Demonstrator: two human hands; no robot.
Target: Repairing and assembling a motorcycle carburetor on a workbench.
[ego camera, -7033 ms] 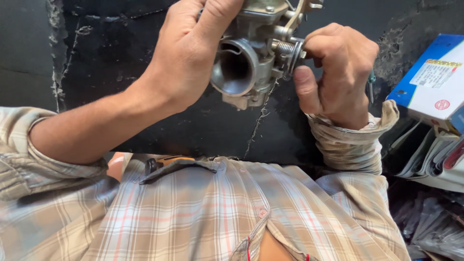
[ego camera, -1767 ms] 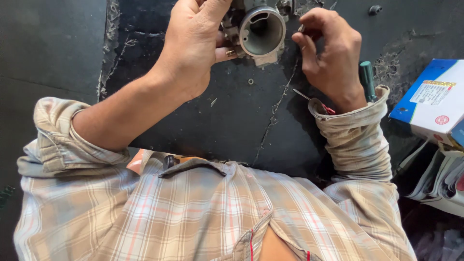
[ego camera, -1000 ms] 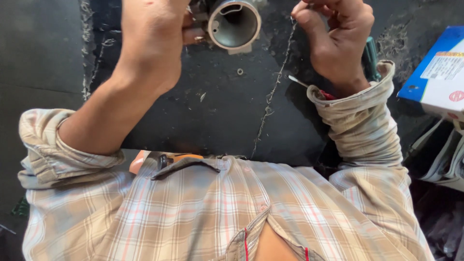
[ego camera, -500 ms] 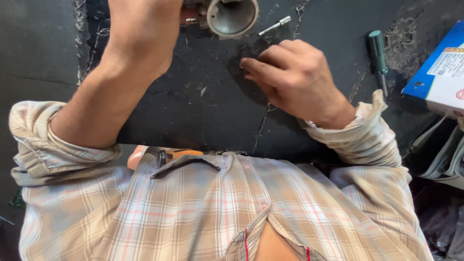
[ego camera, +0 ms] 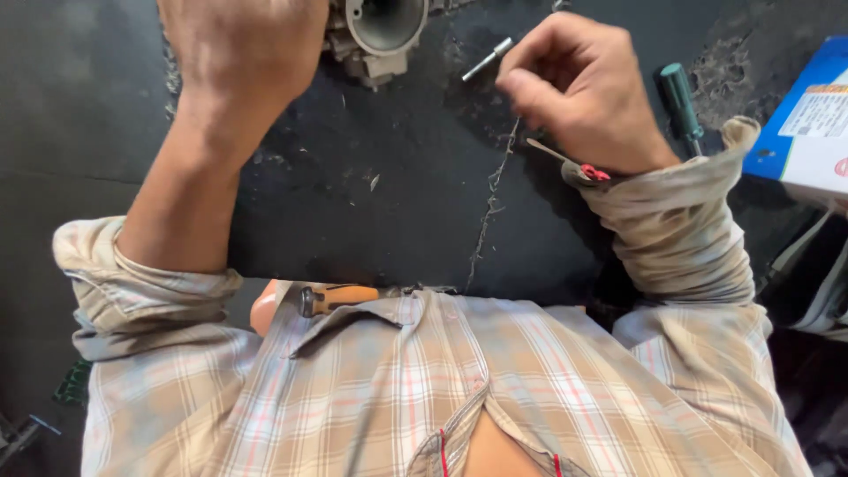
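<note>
Head view, the only one we have. Top centre of the frame: a grey metal carburettor (ego camera: 382,31) with its round bore facing us, partly cut off by the upper edge. The left hand (ego camera: 243,53) sits at upper left, wrapped against the carburettor's left side; we see only the back of the hand, so we judge it closed on the body, fingers hidden.

Upper right of centre: the right hand (ego camera: 583,93), fingers curled shut, thumb and forefinger pinching a small silver pin (ego camera: 488,59). The pin sticks out up-left from the fingertips, near the carburettor's lower right but apart from it.

Progress, as we judge it: the carburettor is held steady and the pin is in the fingers, not yet seated in the body, so fitting is still open.

Nearby: a green-handled screwdriver (ego camera: 680,106) lies just right of the right hand on the dark cracked worktop (ego camera: 397,212). A blue and white box (ego camera: 808,124) sits at right edge. An orange-handled tool (ego camera: 340,298) lies at lower centre by the plaid shirt collar.
</note>
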